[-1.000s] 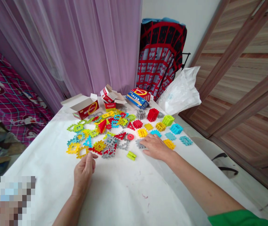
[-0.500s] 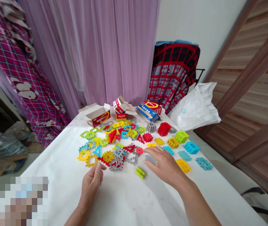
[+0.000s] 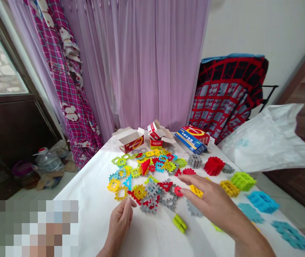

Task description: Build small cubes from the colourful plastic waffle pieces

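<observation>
My right hand (image 3: 210, 201) reaches over the pile with thumb and fingers apart, holding nothing that I can see. Its fingertips are close to a small red round piece (image 3: 178, 191); whether they touch it I cannot tell. Beneath the palm a grey flat piece (image 3: 194, 208) is partly covered. My left hand (image 3: 120, 217) rests at the near edge of the pile with fingers curled in and nothing visible in them. Just beyond it lie a yellow square frame piece (image 3: 121, 193) and notched plastic building pieces (image 3: 139, 192) in several colours. A lime green piece (image 3: 179, 223) lies between the hands.
Stacks sorted by colour stand at the right: red (image 3: 214, 166), grey (image 3: 194, 161), lime green (image 3: 243, 181), yellow (image 3: 229, 188) and blue (image 3: 263, 202). Open cardboard boxes (image 3: 131, 142) and a blue box (image 3: 190, 140) line the back. A white bag (image 3: 270, 139) leans at the right edge.
The view has swung left, so everything sits further right in the picture. My right hand has shifted slightly forward, nearer the small red piece. The left hand keeps its place beside the pile.
</observation>
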`<state>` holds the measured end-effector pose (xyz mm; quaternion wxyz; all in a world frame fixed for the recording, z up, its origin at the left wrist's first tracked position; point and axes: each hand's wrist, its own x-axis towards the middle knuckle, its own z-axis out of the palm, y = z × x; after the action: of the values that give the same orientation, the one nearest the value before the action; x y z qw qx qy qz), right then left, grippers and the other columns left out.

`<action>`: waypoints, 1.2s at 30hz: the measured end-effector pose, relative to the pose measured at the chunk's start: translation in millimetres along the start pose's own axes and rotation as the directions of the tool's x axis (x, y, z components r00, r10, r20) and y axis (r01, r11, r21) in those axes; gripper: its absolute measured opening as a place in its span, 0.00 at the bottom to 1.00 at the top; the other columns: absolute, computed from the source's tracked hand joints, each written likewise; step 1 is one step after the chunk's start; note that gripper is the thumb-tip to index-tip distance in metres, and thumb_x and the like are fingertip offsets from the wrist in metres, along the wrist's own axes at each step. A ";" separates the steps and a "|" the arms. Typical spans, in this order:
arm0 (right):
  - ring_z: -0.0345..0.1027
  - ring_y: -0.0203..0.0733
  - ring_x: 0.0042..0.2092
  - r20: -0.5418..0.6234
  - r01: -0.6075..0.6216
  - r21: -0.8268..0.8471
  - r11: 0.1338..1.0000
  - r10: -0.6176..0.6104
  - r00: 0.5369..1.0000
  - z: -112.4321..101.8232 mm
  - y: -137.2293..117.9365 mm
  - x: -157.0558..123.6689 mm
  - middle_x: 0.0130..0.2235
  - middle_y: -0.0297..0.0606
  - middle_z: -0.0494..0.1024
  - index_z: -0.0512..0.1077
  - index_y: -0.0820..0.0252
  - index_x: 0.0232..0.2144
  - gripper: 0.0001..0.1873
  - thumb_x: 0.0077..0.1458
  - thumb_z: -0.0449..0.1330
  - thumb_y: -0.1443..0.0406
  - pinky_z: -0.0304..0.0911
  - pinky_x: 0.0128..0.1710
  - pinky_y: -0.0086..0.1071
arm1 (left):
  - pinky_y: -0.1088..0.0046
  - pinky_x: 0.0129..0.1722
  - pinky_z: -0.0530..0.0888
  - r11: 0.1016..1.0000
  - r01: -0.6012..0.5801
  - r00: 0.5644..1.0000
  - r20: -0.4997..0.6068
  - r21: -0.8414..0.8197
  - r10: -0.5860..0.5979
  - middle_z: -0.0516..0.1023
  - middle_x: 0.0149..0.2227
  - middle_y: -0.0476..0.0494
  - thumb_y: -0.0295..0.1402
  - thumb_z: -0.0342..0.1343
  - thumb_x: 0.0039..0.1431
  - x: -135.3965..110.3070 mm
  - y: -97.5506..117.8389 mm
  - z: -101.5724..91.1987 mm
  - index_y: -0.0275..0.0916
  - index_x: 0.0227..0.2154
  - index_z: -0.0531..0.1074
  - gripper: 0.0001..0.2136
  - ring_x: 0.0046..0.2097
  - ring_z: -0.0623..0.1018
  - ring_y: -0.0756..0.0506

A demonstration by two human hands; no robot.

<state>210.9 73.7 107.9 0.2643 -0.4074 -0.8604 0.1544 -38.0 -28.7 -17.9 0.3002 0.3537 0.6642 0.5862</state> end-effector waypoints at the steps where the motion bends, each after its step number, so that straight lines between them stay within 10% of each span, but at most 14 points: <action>1: 0.74 0.48 0.49 -0.019 -0.002 0.020 1.000 0.002 1.000 -2.5 0.7 -0.2 0.49 0.40 0.80 0.77 0.52 0.48 0.20 0.58 0.54 0.55 0.69 0.50 0.41 | 0.77 0.19 0.58 1.000 0.004 1.000 -0.001 0.001 -0.004 0.56 0.12 0.58 0.66 0.49 0.48 -0.6 -0.9 0.1 0.39 0.22 0.71 0.30 0.17 0.56 0.54; 9: 0.75 0.49 0.49 -0.011 -0.066 0.030 0.997 0.066 0.998 -6.2 22.4 -2.8 0.48 0.40 0.80 0.78 0.52 0.47 0.22 0.57 0.52 0.53 0.70 0.49 0.41 | 0.76 0.19 0.61 0.978 -0.094 0.994 -0.032 0.185 0.102 0.58 0.11 0.57 0.64 0.43 0.53 31.9 3.2 -10.1 0.41 0.23 0.71 0.30 0.16 0.60 0.52; 15: 0.75 0.50 0.49 -0.069 -0.068 0.017 0.998 0.069 0.995 -3.2 38.7 -0.9 0.48 0.40 0.80 0.78 0.52 0.47 0.21 0.56 0.53 0.54 0.70 0.49 0.42 | 0.69 0.40 0.71 0.704 -0.215 0.970 0.064 0.677 0.235 0.80 0.36 0.46 0.42 0.53 0.58 128.4 45.0 -11.5 0.44 0.39 0.74 0.11 0.39 0.77 0.44; 24: 0.75 0.49 0.48 -0.121 -0.057 0.010 0.998 0.058 0.991 -13.7 43.8 -5.2 0.49 0.38 0.80 0.77 0.50 0.46 0.20 0.57 0.53 0.55 0.71 0.48 0.41 | 0.55 0.56 0.68 0.442 -0.194 0.979 0.146 0.876 0.141 0.74 0.53 0.39 0.34 0.59 0.59 198.0 50.0 18.5 0.42 0.46 0.74 0.12 0.55 0.72 0.39; 30: 0.75 0.50 0.48 -0.097 -0.060 0.020 0.998 0.062 0.993 -11.5 42.7 -4.5 0.48 0.40 0.80 0.77 0.52 0.46 0.21 0.57 0.53 0.54 0.71 0.48 0.43 | 0.57 0.47 0.75 0.544 -0.132 0.991 0.096 0.828 0.095 0.72 0.53 0.40 0.39 0.56 0.63 205.3 51.9 8.1 0.40 0.52 0.69 0.17 0.49 0.76 0.43; 36: 0.75 0.49 0.48 -0.080 -0.053 0.047 0.997 0.057 0.995 -5.9 37.0 -1.7 0.48 0.41 0.80 0.77 0.52 0.47 0.19 0.58 0.53 0.56 0.69 0.48 0.43 | 0.73 0.30 0.73 0.818 -0.046 0.998 -0.014 0.574 0.065 0.77 0.31 0.47 0.48 0.51 0.60 168.7 57.0 -10.3 0.40 0.34 0.71 0.16 0.37 0.79 0.45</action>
<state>238.1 95.6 94.3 0.3040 -0.4308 -0.8337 0.1642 -135.8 107.7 42.7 0.1520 0.4371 0.8039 0.3737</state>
